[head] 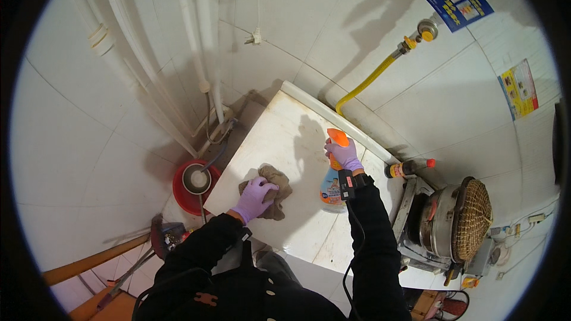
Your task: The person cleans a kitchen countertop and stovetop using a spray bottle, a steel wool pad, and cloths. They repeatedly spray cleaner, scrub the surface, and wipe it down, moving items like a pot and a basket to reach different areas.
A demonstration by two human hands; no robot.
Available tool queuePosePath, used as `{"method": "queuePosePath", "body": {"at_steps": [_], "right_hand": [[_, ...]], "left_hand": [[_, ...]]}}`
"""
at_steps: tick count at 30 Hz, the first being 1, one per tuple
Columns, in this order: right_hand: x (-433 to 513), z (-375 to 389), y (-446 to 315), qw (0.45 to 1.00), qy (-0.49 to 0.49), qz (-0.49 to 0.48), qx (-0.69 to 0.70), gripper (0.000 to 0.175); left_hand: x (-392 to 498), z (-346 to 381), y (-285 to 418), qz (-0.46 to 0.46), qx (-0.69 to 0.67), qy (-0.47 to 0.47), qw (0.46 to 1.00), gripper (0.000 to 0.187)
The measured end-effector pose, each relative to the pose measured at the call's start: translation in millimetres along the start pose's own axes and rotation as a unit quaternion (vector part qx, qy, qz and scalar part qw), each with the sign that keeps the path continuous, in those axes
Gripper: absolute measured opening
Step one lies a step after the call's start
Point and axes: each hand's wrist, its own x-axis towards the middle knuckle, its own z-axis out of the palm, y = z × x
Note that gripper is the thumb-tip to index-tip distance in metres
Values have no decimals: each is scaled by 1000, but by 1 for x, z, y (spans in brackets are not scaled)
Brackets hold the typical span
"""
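Note:
A white tiled countertop point(312, 236) with brownish stains lies before me. My left hand point(254, 198), in a purple glove, grips a crumpled grey-brown cloth point(279, 185) resting on the counter's left part. My right hand point(345, 154), gloved too, is closed around the neck of a Mr Muscle spray bottle point(330, 189), clear with bluish contents and an orange trigger head. The bottle is right of the cloth, apart from it. Whether its base touches the counter I cannot tell.
A gas stove point(407, 207) bears a metal pot point(439, 223) with a woven lid point(475, 220). A dark sauce bottle point(406, 168) stands behind it. A yellow gas hose point(368, 84) runs down the wall. Left of the counter are a red bucket point(180, 196), a metal ladle-like vessel point(196, 179) and white pipes point(203, 22).

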Motion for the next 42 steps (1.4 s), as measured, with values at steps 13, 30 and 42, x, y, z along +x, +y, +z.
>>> {"method": "queuePosePath", "body": {"at_steps": [13,30,42], "right_hand": [[-51,-52,11,982,115,-149,-24,39],[-286,-187,123,847,477,-183,146,43],[-295,-187,179,850,489,-163,106,83]], "left_hand": [[-2,7,7,-14,23,22,999,42],[3,24,16,-42,107,-3,993,45],[5,-2,22,8,143,-7,990,58]]}}
